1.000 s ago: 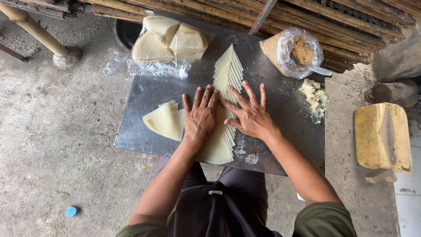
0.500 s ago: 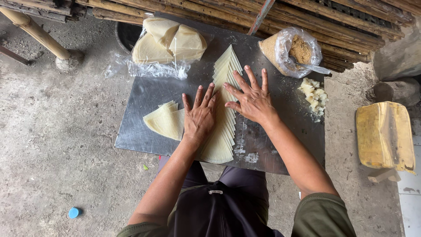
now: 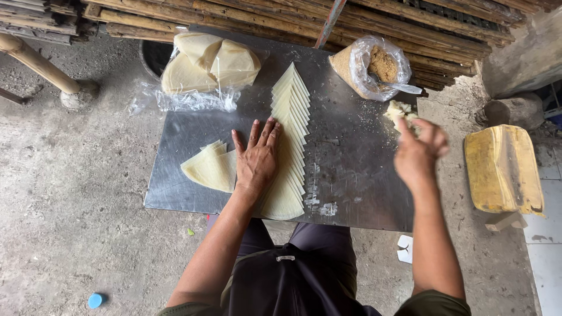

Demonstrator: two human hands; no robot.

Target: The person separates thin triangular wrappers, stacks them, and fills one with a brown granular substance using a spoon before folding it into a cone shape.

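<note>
Pale wrapper sheets (image 3: 291, 146) fan down the frame's centre under your flat, open left hand (image 3: 256, 159); your blurred right hand (image 3: 417, 153), fingers loosely apart and empty, could scatter the pale chunks (image 3: 398, 112) at right.

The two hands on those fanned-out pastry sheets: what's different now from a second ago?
The right hand lifted off the row of fanned sheets and swung right, toward the pale chunks by the bag of brown filling; it holds nothing visible. The left hand stayed flat on the sheets; the sheets stayed put.
</note>
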